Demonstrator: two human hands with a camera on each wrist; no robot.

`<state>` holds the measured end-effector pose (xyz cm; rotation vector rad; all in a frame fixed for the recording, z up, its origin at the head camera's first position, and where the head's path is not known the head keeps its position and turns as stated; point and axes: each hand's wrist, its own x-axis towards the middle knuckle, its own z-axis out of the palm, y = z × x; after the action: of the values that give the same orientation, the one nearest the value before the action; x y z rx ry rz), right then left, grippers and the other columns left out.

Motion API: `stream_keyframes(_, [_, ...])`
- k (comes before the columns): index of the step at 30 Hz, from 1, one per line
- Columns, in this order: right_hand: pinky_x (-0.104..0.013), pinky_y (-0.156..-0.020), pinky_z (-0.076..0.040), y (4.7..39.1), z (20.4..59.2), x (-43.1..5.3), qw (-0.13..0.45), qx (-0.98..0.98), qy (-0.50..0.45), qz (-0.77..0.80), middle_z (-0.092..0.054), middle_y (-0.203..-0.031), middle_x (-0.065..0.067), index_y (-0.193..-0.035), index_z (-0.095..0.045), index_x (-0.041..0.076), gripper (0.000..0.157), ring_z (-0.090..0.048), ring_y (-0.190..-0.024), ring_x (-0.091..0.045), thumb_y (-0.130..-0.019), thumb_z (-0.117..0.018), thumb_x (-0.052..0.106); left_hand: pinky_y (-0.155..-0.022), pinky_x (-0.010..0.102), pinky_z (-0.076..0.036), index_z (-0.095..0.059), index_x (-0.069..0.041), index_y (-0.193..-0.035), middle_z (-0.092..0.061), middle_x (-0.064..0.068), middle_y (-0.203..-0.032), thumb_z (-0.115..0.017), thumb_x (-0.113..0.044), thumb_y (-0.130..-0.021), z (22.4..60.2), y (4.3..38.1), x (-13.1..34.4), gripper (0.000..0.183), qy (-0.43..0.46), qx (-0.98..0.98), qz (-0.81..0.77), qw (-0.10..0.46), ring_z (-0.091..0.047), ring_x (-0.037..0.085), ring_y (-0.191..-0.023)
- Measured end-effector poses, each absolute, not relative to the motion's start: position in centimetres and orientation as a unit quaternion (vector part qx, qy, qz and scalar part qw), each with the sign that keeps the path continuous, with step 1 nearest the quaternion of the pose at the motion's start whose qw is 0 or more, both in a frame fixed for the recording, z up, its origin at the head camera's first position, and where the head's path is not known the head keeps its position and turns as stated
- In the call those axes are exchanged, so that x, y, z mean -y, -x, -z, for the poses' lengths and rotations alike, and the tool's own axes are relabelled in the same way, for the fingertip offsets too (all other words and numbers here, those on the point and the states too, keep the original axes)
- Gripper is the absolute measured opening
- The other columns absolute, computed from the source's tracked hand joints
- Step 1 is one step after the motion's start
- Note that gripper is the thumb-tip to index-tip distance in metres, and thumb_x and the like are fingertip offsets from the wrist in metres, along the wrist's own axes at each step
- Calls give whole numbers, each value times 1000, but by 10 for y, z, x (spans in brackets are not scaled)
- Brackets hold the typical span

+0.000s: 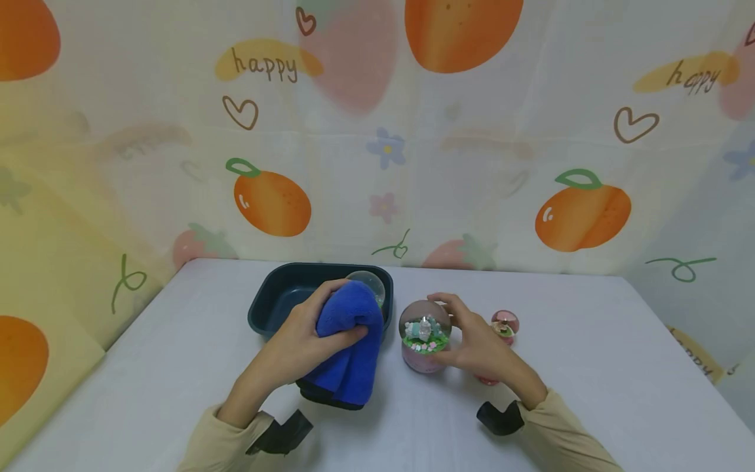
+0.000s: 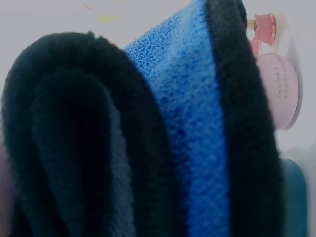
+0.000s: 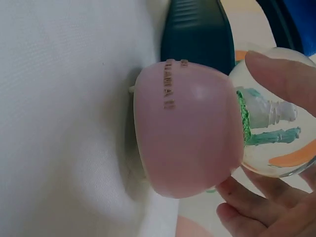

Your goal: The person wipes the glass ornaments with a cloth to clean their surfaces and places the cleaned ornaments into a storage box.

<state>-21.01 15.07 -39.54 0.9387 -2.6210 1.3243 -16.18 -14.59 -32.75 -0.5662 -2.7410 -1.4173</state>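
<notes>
My left hand (image 1: 291, 344) grips a folded blue towel (image 1: 354, 367) with black edging, held up over the near right part of the dark teal tray. Close up in the left wrist view, the towel (image 2: 195, 123) fills most of the frame. My right hand (image 1: 480, 347) holds a snow globe (image 1: 425, 328) from its right side, thumb and fingers spread around the glass ball. Its pink base (image 3: 190, 131) carries raised lettering in the right wrist view. Whether that base touches the table cannot be told.
The tray (image 1: 265, 313) stands at the back left, with another clear globe (image 1: 368, 283) in its right end, partly behind the towel. A smaller globe (image 1: 504, 321) with a pinkish ball is beyond my right wrist. White cloth covers the table (image 1: 619, 367); a printed curtain (image 1: 472, 164) hangs behind.
</notes>
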Motion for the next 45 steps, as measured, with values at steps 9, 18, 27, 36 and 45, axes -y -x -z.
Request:
stream_keyframes(9, [-54,-97,-50,208,399,-148,22,854,-288,-433,-58,-130,-24,-137,-42,-5,86,-62,-115,-41,-68,-90,11,-88,56,-55,-41,-25,-141,-60,11,-134,-72,-35,-90,328,161,147,61,180,874,452,-2,-62,33,-115])
stream_keyframes(18, [-44,-98,-51,204,406,-137,19,853,-266,-450,-62,-125,-10,-135,-51,4,80,-60,-113,-26,-67,-90,20,-88,58,-54,-42,-24,-141,-61,11,-134,-72,-34,-90,326,162,145,60,181,876,447,7,-63,34,-114])
stream_keyframes(27, [-45,-99,-49,205,418,-133,24,870,-262,-416,-65,-121,-8,-131,-55,6,73,-61,-114,-24,-69,-90,24,-89,56,-54,-42,-24,-141,-61,10,-133,-72,-35,-90,327,162,145,60,183,875,447,7,-63,32,-113])
stream_keyframes(36, [-41,-98,-48,204,414,-134,-6,861,-227,-454,-64,-121,-9,-131,-52,5,79,-59,-112,-22,-66,-92,26,-88,56,-55,-43,-23,-141,-61,11,-134,-72,-36,-90,325,164,143,60,182,876,446,0,-63,32,-113])
stream_keyframes(45, [-38,-94,-52,204,415,-134,47,867,-262,-421,-68,-114,-12,-125,-55,-2,73,-63,-107,-25,-64,-93,15,-87,56,-55,-43,-26,-139,-62,10,-133,-72,-35,-90,329,162,141,59,177,873,455,-9,-63,31,-112])
